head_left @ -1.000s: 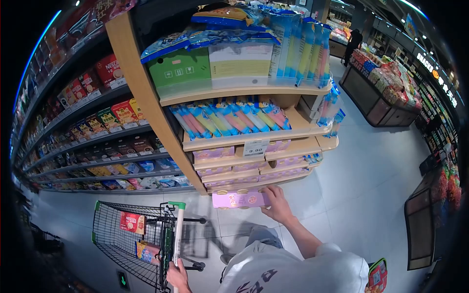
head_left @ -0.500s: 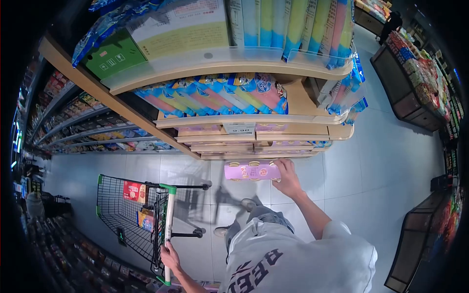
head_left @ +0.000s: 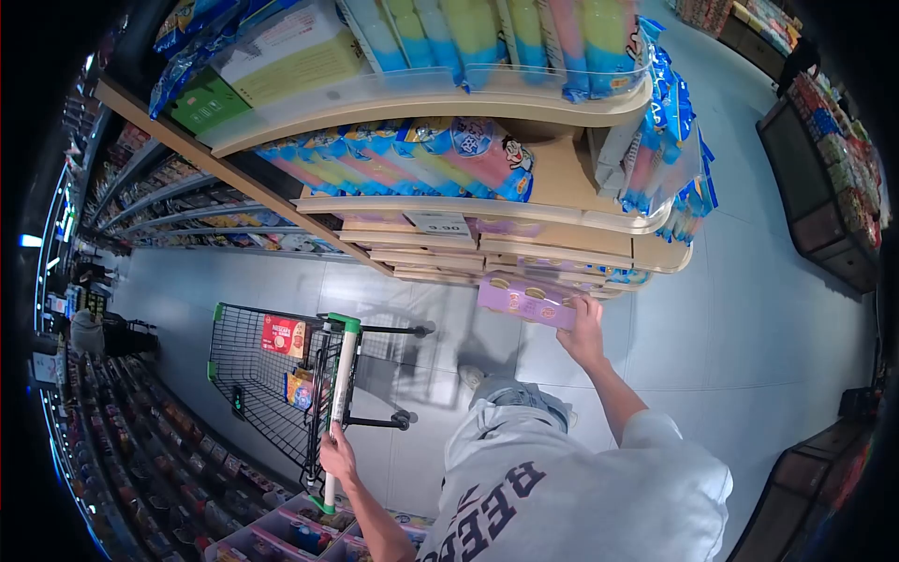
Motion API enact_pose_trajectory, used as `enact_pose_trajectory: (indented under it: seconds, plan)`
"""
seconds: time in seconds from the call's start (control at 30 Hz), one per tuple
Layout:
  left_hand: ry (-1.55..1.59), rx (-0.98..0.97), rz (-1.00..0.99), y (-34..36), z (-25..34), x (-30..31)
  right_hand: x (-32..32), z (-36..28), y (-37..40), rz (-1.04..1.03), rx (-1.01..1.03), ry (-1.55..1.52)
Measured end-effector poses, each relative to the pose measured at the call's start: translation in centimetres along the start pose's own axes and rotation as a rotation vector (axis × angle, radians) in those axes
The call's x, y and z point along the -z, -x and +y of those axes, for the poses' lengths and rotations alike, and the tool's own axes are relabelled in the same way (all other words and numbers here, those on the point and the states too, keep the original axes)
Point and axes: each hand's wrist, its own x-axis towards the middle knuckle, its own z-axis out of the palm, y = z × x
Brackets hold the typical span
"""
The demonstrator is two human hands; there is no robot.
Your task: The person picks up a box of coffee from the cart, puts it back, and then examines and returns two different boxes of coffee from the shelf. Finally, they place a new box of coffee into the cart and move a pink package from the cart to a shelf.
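Observation:
A long purple box [head_left: 526, 300] with round pictures along its top is gripped at its right end by my right hand [head_left: 582, 330]. The box is held in front of the lower shelves, tilted a little down to the right. My left hand [head_left: 337, 453] is wrapped round the pale handle [head_left: 341, 384] of a black wire shopping cart [head_left: 253, 375] with green corners. Inside the cart lie a red package [head_left: 284, 335] and a smaller blue and yellow packet [head_left: 299, 389].
Wooden shelves [head_left: 562, 173] ahead hold blue-trimmed snack bags [head_left: 403, 164], with a price tag [head_left: 438, 224] below. More bags [head_left: 667, 140] hang at the shelf's right end. Display bins [head_left: 815, 187] stand to the right. Stocked shelving [head_left: 178, 421] runs along the left, with a person [head_left: 89, 332] beyond.
The purple box has moved right and slightly up with my right hand, and now tilts. My view has shifted. My left hand keeps its hold on the cart handle.

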Motion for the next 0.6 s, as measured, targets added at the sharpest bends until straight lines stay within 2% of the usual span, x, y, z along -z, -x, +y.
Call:
enact_pose_trajectory:
  seconds: [0.23, 0.43, 0.6]
  plan:
    - [-0.021, 0.054, 0.225, 8.4, 4.9, -1.1, 11.6, 11.4, 4.2, 0.017, -0.010, 0.126]
    - [-0.054, 0.124, 0.180, 15.2, 8.4, -1.2, 20.8, 18.6, 5.2, 0.084, -0.229, 0.196]
    - [-0.064, 0.160, 0.158, 21.3, 11.6, -1.7, 24.3, 24.1, 1.7, 0.166, -0.265, 0.212]
